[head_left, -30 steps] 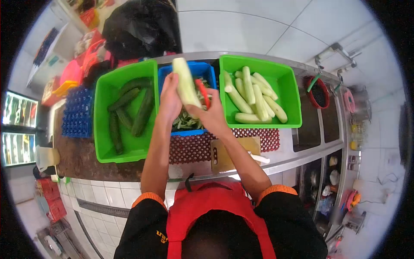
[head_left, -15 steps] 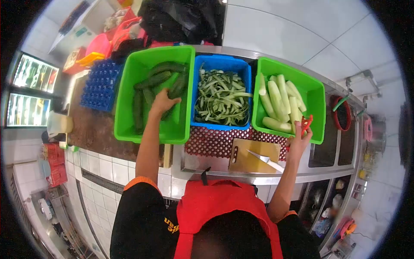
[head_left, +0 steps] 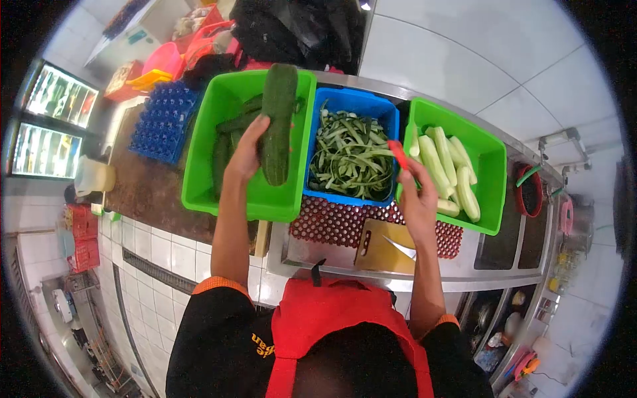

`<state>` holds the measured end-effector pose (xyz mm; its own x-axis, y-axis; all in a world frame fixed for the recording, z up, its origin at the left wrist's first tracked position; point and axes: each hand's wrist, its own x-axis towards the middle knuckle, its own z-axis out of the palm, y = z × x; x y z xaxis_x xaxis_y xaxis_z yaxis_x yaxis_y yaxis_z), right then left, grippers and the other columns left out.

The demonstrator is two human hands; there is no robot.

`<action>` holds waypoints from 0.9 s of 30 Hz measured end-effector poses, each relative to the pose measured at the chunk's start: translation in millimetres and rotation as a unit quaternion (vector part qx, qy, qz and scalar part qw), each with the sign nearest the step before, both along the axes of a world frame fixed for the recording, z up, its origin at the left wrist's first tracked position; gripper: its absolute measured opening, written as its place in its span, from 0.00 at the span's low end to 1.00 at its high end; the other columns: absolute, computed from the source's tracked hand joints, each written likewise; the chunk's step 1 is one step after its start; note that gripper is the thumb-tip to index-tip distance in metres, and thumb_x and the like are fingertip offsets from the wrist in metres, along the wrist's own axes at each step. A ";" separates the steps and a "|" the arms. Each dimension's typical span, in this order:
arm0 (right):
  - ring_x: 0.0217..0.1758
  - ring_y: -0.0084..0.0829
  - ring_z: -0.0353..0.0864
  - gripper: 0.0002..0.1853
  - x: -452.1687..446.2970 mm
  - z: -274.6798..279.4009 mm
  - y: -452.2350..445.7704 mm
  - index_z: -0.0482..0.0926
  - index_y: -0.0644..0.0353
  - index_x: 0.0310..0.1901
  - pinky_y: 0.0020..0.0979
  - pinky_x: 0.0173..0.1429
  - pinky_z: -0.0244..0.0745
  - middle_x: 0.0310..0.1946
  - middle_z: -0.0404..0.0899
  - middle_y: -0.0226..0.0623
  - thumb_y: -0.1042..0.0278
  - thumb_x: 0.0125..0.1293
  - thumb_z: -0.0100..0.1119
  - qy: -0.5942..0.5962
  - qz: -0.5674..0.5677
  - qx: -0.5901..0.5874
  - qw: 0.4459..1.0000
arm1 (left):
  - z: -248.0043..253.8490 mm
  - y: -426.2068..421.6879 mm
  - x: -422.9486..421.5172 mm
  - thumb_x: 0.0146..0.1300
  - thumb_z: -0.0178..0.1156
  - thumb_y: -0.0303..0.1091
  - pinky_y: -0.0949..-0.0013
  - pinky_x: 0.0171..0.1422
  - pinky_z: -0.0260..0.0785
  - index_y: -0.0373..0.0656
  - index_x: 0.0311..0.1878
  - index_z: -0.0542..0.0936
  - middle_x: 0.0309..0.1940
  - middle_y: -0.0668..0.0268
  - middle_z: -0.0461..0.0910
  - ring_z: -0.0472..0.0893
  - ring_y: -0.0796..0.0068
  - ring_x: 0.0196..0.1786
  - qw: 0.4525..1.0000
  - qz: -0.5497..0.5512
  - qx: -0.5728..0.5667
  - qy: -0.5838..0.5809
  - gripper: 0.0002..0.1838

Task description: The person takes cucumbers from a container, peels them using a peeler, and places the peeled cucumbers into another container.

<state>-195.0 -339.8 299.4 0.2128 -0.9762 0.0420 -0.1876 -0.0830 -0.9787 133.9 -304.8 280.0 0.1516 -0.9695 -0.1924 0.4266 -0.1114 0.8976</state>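
My left hand [head_left: 244, 154] is closed around a large dark green cucumber [head_left: 279, 126], raised over the left green bin [head_left: 252, 212]. More unpeeled cucumbers [head_left: 224, 146] lie in that bin, partly hidden by the hand and the raised one. A red peeler [head_left: 398, 155] is gripped in my right hand [head_left: 419, 202], above the right edge of the blue bin [head_left: 348, 198]. Green peel strips [head_left: 348, 159] fill much of the blue bin. Pale peeled cucumbers [head_left: 436, 162] rest in the right green bin [head_left: 491, 162], just beyond my right hand.
A knife [head_left: 401, 249] lies on a yellowish cutting board [head_left: 381, 255] near the counter's front edge, partly behind my right forearm. Beneath the bins is a red perforated mat [head_left: 318, 219]. A blue egg tray [head_left: 162, 123] stands left, and a red bowl [head_left: 529, 192] at right.
My left hand has lifted a cucumber out of the left bin. My right hand, with the peeler, has moved left from the right green bin towards the blue one.
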 end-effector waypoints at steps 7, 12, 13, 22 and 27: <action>0.29 0.43 0.77 0.10 85.8 84.1 -56.2 0.80 0.60 0.46 0.36 0.33 0.71 0.29 0.76 0.45 0.69 0.64 0.58 0.044 0.030 -0.374 0.926 | 6.5 -30.7 -55.5 0.70 0.38 0.62 0.66 0.44 0.73 0.37 0.56 0.70 0.39 0.59 0.79 0.79 0.69 0.39 0.994 -0.046 -0.087 0.037 0.34; 0.30 0.50 0.76 0.08 95.2 102.1 -73.4 0.80 0.60 0.41 0.44 0.34 0.72 0.27 0.75 0.46 0.68 0.64 0.57 0.121 0.055 -0.367 0.921 | 4.7 -42.4 -67.4 0.71 0.38 0.60 0.67 0.46 0.73 0.37 0.55 0.71 0.41 0.60 0.78 0.79 0.69 0.40 0.994 -0.003 -0.093 0.061 0.32; 0.30 0.51 0.76 0.07 95.7 100.8 -74.5 0.79 0.61 0.40 0.45 0.34 0.72 0.27 0.75 0.47 0.68 0.64 0.57 0.121 0.062 -0.371 0.919 | 3.5 -42.2 -66.6 0.71 0.38 0.60 0.67 0.45 0.73 0.37 0.55 0.71 0.41 0.61 0.78 0.79 0.70 0.40 0.995 0.009 -0.080 0.062 0.32; 0.31 0.54 0.75 0.06 98.8 26.9 -42.4 0.77 0.63 0.37 0.48 0.37 0.71 0.26 0.75 0.52 0.71 0.64 0.53 0.106 0.136 -0.319 0.932 | 6.6 -66.1 -63.5 0.70 0.40 0.61 0.66 0.41 0.75 0.38 0.49 0.75 0.34 0.59 0.80 0.80 0.67 0.34 0.972 0.106 -0.040 0.206 0.32; 0.33 0.49 0.78 0.09 73.5 -5.0 -12.2 0.79 0.66 0.42 0.40 0.37 0.71 0.29 0.77 0.52 0.71 0.64 0.56 0.119 0.232 -0.179 0.949 | -32.1 -93.5 -15.7 0.70 0.37 0.62 0.56 0.40 0.76 0.39 0.47 0.74 0.36 0.54 0.79 0.80 0.58 0.35 0.959 0.212 -0.088 0.168 0.32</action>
